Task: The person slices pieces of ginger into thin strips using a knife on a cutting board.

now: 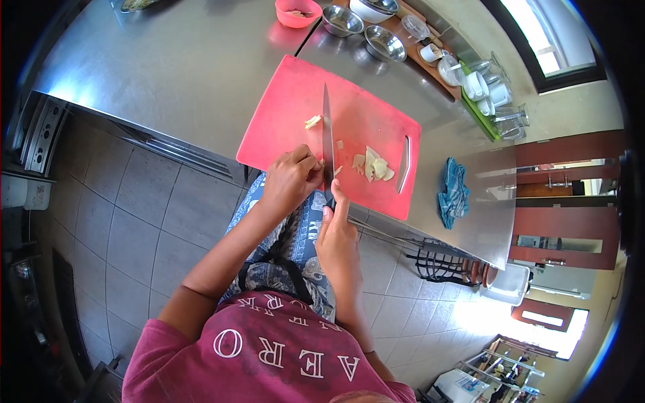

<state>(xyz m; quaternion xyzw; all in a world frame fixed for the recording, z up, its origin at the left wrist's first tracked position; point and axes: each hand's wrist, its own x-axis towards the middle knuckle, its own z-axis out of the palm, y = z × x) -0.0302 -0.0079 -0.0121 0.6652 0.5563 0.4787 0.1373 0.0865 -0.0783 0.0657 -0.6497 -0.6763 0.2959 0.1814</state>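
Observation:
A red cutting board [282, 101] lies near the counter's edge. My right hand [338, 235] grips the dark handle of a long knife [327, 127], one finger stretched along it. The blade points away from me across the board. Just left of the blade, my left hand [293, 176] is curled with its fingertips on a small pale piece, mostly hidden. A few pale cut strips [312, 121] lie left of the blade. To its right are several peeled pale cloves [379, 169] and bits of skin, near the board's slot handle.
At the counter's far side stand a pink bowl [297, 13], metal bowls [385, 43] and a wooden tray [430, 64]. White cups [476, 86] and glass jugs rest on a green mat [478, 115]. A crumpled blue cloth [453, 193] lies right of the board on the steel counter [168, 74].

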